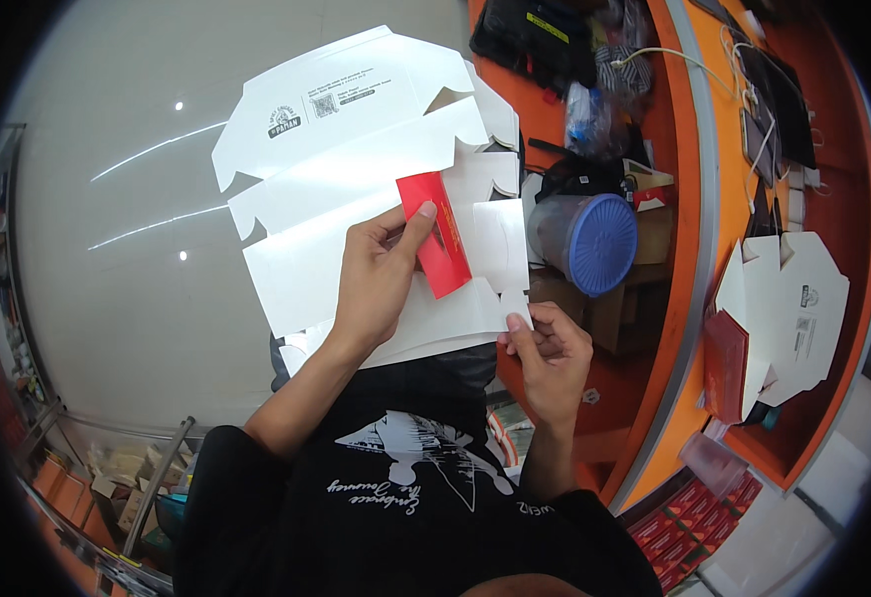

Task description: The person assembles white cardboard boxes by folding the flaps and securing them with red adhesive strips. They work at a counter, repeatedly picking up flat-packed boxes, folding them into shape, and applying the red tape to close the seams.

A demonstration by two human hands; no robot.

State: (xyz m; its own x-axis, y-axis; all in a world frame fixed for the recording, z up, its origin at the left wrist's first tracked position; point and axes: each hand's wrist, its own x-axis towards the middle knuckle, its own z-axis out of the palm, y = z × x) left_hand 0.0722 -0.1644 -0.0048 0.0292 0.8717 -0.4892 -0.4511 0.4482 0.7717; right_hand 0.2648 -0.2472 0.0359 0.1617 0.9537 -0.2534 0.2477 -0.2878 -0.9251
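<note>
A white unfolded cardboard box blank (301, 254) with printed marks on its far panel lies across my lap, its panels creased and notched. My left hand (381, 269) is closed on a red cardboard strip (447, 261), thumb on top and fingers tucked behind. The strip stands over the middle of the blank; whether it is a flap of the same piece I cannot tell. At the blank's near right corner, my right hand (555, 353) pinches a small white tab (517, 306) between thumb and fingers. More white blanks (495, 114) appear to lie underneath.
To the right, an orange shelf unit (644, 388) holds a tub with a blue lid (602, 246), a black case (535, 40) and plastic bags. Another white and red box (793, 318) rests on its orange top, near cables. Red packs (689, 527) are stacked at lower right.
</note>
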